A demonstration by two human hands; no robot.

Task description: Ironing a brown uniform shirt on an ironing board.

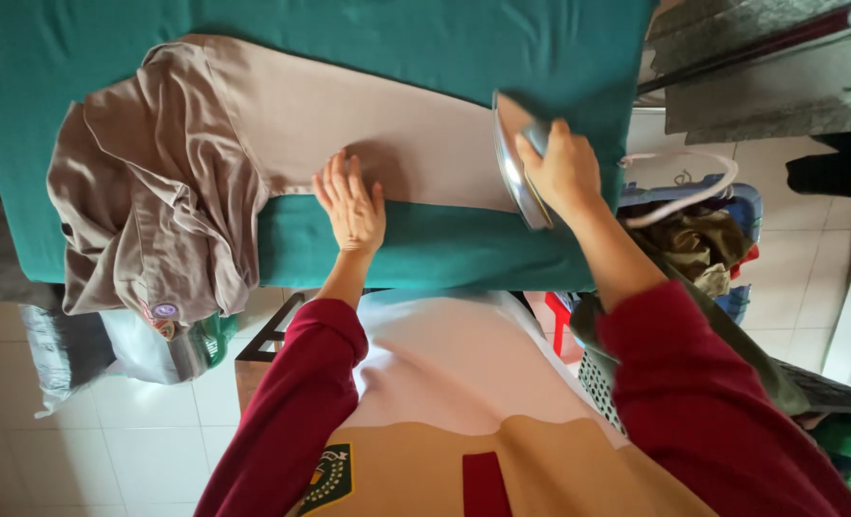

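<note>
A taupe garment (253, 144) lies on a teal-covered ironing board (425, 249), its sleeve stretched flat to the right and the rest bunched at the left edge. My left hand (351, 203) rests flat with fingers spread on the sleeve's near edge. My right hand (564, 168) grips the handle of an iron (516, 163), which is tipped with its shiny soleplate facing left at the sleeve's right end. A white cord (679, 191) loops from the iron to the right.
A blue laundry basket (741, 206) with crumpled clothes stands right of the board. Dark fabrics (760, 77) lie at the upper right. A bag (157, 354) and a wooden stool (258, 349) stand on the white tiled floor below the board.
</note>
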